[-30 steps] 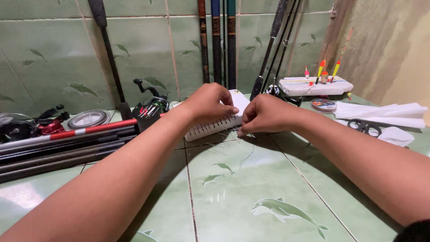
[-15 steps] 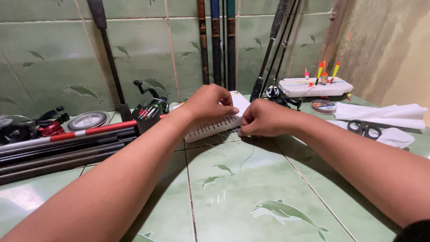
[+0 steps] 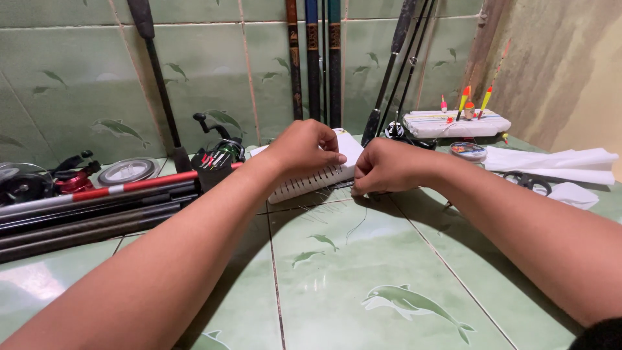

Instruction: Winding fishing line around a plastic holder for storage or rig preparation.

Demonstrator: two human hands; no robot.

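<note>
Green glazed tiles with dolphin prints cover the tabletop (image 3: 337, 285) and the wall behind it. A white slotted foam board (image 3: 311, 178) lies near the middle, its long axis running from lower left up toward the right, the row of dark slots facing the person. The left hand (image 3: 301, 148) rests over the board's upper edge with its fingers (image 3: 330, 157) curled and pinched together at the tips; whatever they pinch is too fine to make out. The right hand (image 3: 389, 167) is closed into a loose fist just beside the board's right end, fingertips pressed together; what it holds cannot be told. A thin line (image 3: 353, 227) trails on the tile below the hands.

To the left lies a bundle of dark rods (image 3: 84, 217), one with a red and white band, beside a black reel (image 3: 217, 155) and a clear line spool (image 3: 127, 172). More rods (image 3: 314, 58) lean upright against the wall behind the hands. To the right stand a second foam block with floats (image 3: 457, 123), black scissors (image 3: 526, 183) and white paper (image 3: 557, 165).
</note>
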